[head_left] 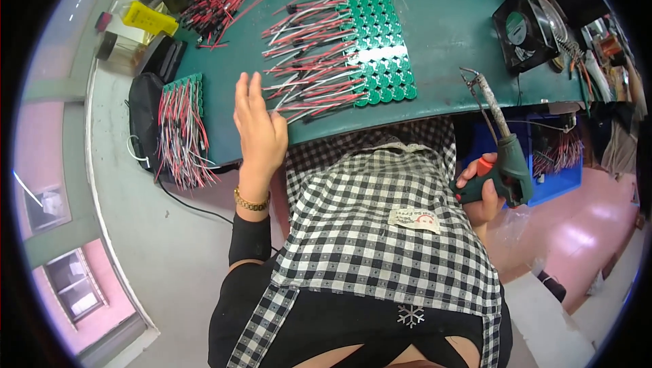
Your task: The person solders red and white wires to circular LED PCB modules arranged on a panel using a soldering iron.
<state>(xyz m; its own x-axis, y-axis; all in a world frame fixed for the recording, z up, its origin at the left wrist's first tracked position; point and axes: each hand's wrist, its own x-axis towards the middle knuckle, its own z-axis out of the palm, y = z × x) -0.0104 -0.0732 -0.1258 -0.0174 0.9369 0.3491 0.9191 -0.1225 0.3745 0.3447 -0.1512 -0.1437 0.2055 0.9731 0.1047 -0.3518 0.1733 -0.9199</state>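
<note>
The right hand point(483, 195) gripped a green soldering gun point(506, 154) at about 4 o'clock in the head view, off the table edge, fingers wrapped around the handle with one finger by the orange trigger. The gun's long axis ran from 5 o'clock up toward 11 o'clock, metal tip pointing at the green work table point(448, 35). The left hand point(259, 130) lay flat at the table's near edge around 9 o'clock, fingers extended and held close together, just beside the loose ends of the red and white wires. Those wires ran out leftward from a block of green battery cells point(380, 48) at 12 o'clock. A black fan point(521, 36) stood at 2 o'clock.
</note>
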